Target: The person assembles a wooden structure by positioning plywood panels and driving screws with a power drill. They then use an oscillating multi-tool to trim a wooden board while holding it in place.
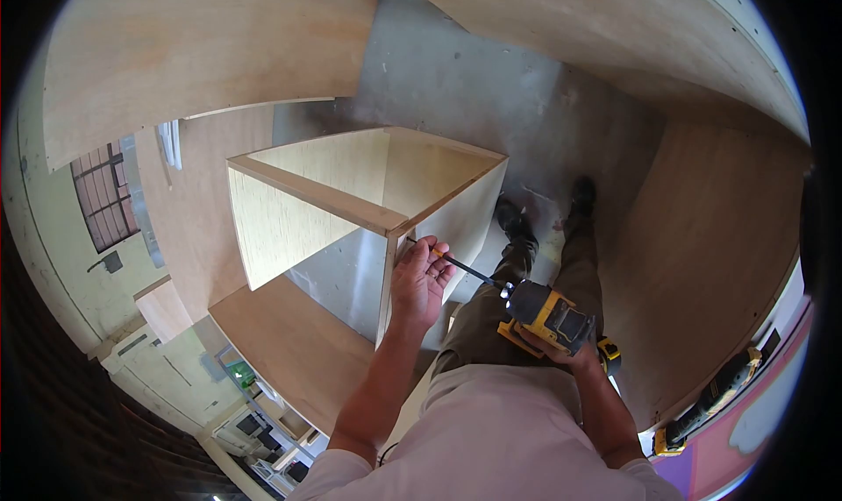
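My right hand (554, 352) is wrapped around the handle of a yellow and black cordless drill (548, 315), held in front of my right thigh. A long dark driver bit (474, 271) runs from its chuck up and left to the wooden cabinet frame. My left hand (423, 277) is closed around the bit's front end, near the frame's corner. A small orange part shows at the fingers; whether a screw is there is hidden. The open cabinet frame (316, 194), with pale inner panels, stands on the floor to the left of my legs.
Large plywood panels (210, 45) surround me, including one at the right (710, 273) and a brown board (294, 334) at lower left. Another yellow and black power tool (715, 396) lies at the right edge. My shoes (517, 220) rest on the grey floor (447, 80).
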`<state>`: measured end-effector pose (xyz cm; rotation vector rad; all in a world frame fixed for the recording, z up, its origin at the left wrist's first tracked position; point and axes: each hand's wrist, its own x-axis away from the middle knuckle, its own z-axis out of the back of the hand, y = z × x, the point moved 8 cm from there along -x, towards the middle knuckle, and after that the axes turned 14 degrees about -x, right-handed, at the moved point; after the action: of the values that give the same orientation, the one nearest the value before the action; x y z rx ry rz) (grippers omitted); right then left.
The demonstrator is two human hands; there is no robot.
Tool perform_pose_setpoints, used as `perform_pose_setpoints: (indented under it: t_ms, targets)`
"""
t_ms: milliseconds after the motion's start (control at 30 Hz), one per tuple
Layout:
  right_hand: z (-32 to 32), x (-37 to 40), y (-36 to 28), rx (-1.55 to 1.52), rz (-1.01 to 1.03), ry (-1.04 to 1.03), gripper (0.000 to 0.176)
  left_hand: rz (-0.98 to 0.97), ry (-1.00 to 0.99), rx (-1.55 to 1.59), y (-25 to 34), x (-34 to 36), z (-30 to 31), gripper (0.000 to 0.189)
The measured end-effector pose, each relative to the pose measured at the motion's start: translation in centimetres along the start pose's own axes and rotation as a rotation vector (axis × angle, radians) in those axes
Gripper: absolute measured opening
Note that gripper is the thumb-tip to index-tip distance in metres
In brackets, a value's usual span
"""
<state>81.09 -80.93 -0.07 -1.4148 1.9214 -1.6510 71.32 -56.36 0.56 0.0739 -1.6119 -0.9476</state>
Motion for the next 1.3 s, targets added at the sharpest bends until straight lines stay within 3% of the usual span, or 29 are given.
perform_pose_setpoints:
  t_ms: [133, 233, 300, 367, 433, 533, 633, 733, 833, 1300]
  targets:
    - [0.0, -0.2, -0.7, 0.085, 0.078, 0.072, 0.052, 0.002, 0.025, -0.015, 0.1, 0.2, -0.1, 0.024]
    - [-0.1, 2.1, 6.5, -0.297, -0.004, 0.102, 0.059, -0.002, 0.035, -0.017, 0.0, 0.3, 0.0, 0.024]
    - [-0.4, 1.9, 7.8, -0.441, -0.090, 0.098, 0.062, -0.011, 0.051, -0.013, -0.1, 0.2, 0.1, 0.023]
    - [-0.2, 1.6, 6.9, -0.334, -0.105, 0.086, 0.063, -0.024, 0.076, -0.004, -0.2, -0.1, 0.1, 0.021]
    - [0.4, -0.2, 1.9, 0.019, -0.042, 0.062, 0.060, -0.014, 0.096, -0.005, -0.3, 0.1, 0.0, 0.020]
    - [-0.2, 0.4, 3.5, 0.236, 0.080, -0.053, 0.050, -0.011, 0.105, 0.013, -0.2, 0.5, -0.3, 0.020]
    - [0.4, 0.7, 3.4, 0.258, -0.048, 0.002, 0.036, -0.009, 0.097, 0.020, -0.1, 0.5, -0.4, 0.019]
    - [0.5, 0.4, 3.8, -0.020, -0.226, 0.042, 0.028, -0.006, 0.074, 0.009, 0.0, 0.4, -0.2, 0.019]
    - [0.6, -0.3, 2.5, -0.136, -0.280, 0.028, 0.026, -0.003, 0.064, -0.006, -0.1, 0.4, 0.0, 0.019]
    - [0.4, 0.9, 3.7, 0.127, 0.008, -0.060, 0.034, -0.004, -0.044, -0.002, -0.1, 0.2, -0.9, 0.023]
